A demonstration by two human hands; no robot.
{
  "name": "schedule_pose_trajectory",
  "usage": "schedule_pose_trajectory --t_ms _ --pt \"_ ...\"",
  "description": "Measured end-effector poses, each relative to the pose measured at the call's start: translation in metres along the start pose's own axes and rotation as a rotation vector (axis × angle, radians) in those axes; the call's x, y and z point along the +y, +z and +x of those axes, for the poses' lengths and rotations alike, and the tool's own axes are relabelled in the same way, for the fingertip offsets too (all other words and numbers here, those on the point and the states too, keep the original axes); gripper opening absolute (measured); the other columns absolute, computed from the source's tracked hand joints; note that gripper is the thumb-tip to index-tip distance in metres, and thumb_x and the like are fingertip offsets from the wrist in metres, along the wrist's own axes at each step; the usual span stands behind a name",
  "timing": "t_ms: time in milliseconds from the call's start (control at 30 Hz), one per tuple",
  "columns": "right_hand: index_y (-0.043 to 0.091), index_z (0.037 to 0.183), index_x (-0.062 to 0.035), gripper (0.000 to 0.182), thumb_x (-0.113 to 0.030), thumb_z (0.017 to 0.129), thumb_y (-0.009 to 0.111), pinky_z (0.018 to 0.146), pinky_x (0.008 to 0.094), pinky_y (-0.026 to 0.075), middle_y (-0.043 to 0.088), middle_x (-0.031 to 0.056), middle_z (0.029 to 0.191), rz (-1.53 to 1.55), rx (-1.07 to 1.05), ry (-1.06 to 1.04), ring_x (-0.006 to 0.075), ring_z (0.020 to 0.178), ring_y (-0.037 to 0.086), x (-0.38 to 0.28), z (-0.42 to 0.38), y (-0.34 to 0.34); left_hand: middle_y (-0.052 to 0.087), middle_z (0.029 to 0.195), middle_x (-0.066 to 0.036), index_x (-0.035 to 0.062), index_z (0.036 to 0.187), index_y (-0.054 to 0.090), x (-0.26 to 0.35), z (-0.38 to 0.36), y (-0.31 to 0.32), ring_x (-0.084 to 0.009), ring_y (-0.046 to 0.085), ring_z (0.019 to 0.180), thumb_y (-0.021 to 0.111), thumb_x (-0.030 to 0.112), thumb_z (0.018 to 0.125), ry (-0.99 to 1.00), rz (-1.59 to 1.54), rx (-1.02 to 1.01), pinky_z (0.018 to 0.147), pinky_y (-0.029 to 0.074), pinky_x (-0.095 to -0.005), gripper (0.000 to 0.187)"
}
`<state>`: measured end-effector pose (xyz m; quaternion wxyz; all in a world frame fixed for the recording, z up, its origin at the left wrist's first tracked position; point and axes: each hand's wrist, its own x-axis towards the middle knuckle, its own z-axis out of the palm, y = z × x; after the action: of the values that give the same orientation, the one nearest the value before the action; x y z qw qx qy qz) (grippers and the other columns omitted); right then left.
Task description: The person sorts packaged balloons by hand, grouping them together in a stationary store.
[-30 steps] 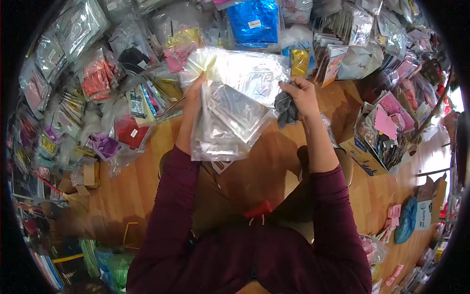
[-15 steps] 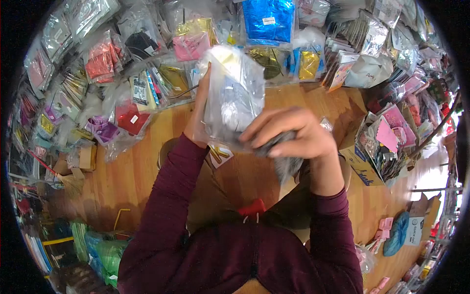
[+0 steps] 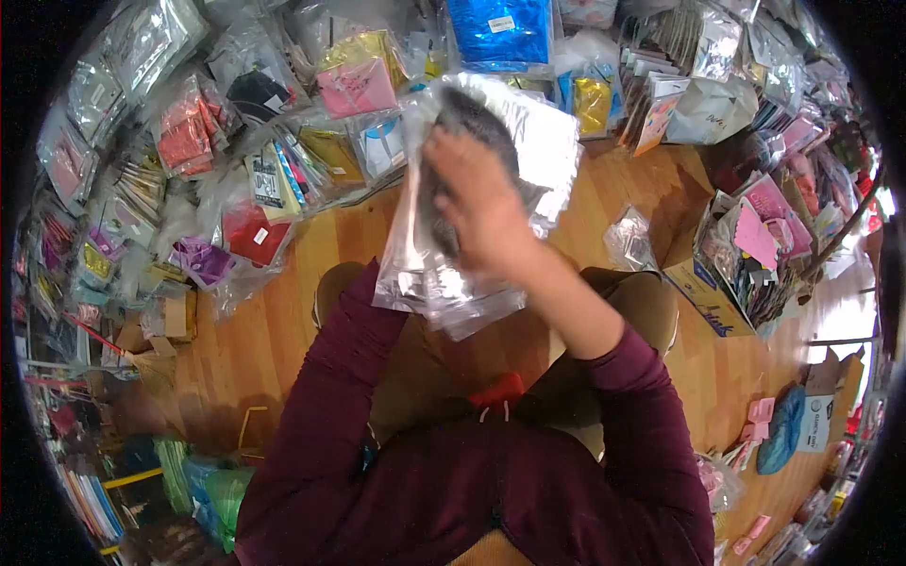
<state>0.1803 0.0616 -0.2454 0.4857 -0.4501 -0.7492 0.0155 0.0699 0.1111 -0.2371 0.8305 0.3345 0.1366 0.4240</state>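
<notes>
A shiny clear-and-silver plastic packet (image 3: 547, 141) is held up over my lap, tilted, its loose lower edge hanging down. My left sleeve (image 3: 344, 330) reaches up behind it; the left hand itself is hidden by the packet and holds it from behind. Across the packet's face lies a dark grey cloth (image 3: 483, 121), bunched and blurred. My right hand (image 3: 483, 212) presses on this cloth, fingers pointing to the upper left and smeared by motion.
Rows of bagged goods (image 3: 354, 90) curve around the far side and left of the wooden floor (image 3: 604, 203). An open carton (image 3: 713, 292) full of packets stands at the right. A small clear packet (image 3: 630, 238) lies beside it. A blue bag (image 3: 781, 434) is at the lower right.
The packet has turned its broad silver face up towards me. My right hand has moved up and left with the cloth, from the packet's lower edge onto its face.
</notes>
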Motion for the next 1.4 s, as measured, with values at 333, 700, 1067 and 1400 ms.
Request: schedule_pose_trajectory --t_ms 333,700,1067,1400 --pt "0.061 0.092 -0.0006 0.024 0.006 0.07 0.057 0.078 0.0308 0.045 0.061 0.0118 0.094 0.651 -0.157 0.144 0.0262 0.087 0.058 -0.008 -0.037 0.016 0.056 0.103 -0.009 0.0039 0.117 0.045 0.031 -0.014 -0.025 -0.0178 0.058 0.087 0.043 0.037 0.09 0.007 0.051 -0.003 0.073 0.051 -0.0303 0.043" --pt "0.053 0.104 0.0044 0.027 -0.016 0.087 0.048 0.081 0.0396 0.048 0.059 0.0157 0.1 1.376 0.813 0.931 0.0264 0.091 0.059 0.097 -0.007 -0.079 0.056 0.104 -0.009 0.0041 0.117 0.045 0.02 -0.054 -0.038 -0.0175 0.058 0.088 0.043 0.038 0.09 0.048 0.041 0.003 0.073 0.051 -0.0302 0.043" --pt "0.063 0.081 -0.0001 0.01 0.002 0.072 0.062 0.057 0.0203 0.042 0.06 0.0006 0.071 0.499 0.35 0.656 0.0071 0.063 0.053 0.092 -0.01 -0.068 0.055 0.106 -0.009 0.0044 0.118 0.045 0.01 -0.056 -0.048 -0.0172 0.057 0.089 0.043 0.038 0.091 0.063 0.07 0.063 0.073 0.051 -0.0301 0.043" --pt "0.065 0.081 -0.0017 0.013 -0.007 0.069 0.068 0.067 0.0249 0.045 0.064 0.0054 0.075 0.919 -0.181 0.233 0.0128 0.071 0.058 -0.001 0.007 -0.101 0.053 0.11 -0.009 0.0045 0.12 0.042 -0.018 0.052 -0.067 -0.0173 0.055 0.093 0.043 0.039 0.09 0.042 -0.164 -0.088 0.076 0.05 -0.0303 0.046"
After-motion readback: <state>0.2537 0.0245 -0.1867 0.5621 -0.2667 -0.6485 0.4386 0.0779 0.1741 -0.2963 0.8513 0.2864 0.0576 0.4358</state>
